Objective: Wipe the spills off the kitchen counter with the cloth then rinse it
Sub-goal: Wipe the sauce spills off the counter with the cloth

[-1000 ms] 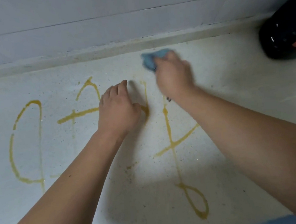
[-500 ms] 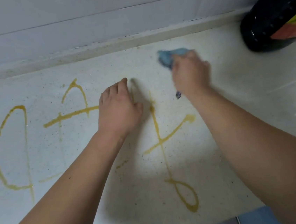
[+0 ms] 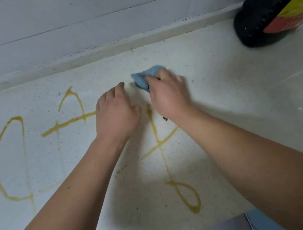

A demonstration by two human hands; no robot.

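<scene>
Yellow-brown spill lines (image 3: 157,136) run in loops and strokes across the pale speckled counter (image 3: 230,110). A big loop (image 3: 11,159) lies at the left and a smaller loop (image 3: 187,195) near the front edge. My right hand (image 3: 169,96) grips a bunched blue cloth (image 3: 145,76) and presses it on the counter just beyond the top of the middle stroke. My left hand (image 3: 116,113) rests flat on the counter beside it, fingers straight, covering part of a horizontal stroke (image 3: 67,124).
A black bottle (image 3: 266,9) with a red and yellow label stands at the back right. A low ledge and a white tiled wall (image 3: 80,19) close the back. The counter's front edge runs along the bottom right.
My right hand with the cloth has slid left and slightly toward me, closer to my left hand. The view has shifted; my left hand stays planted.
</scene>
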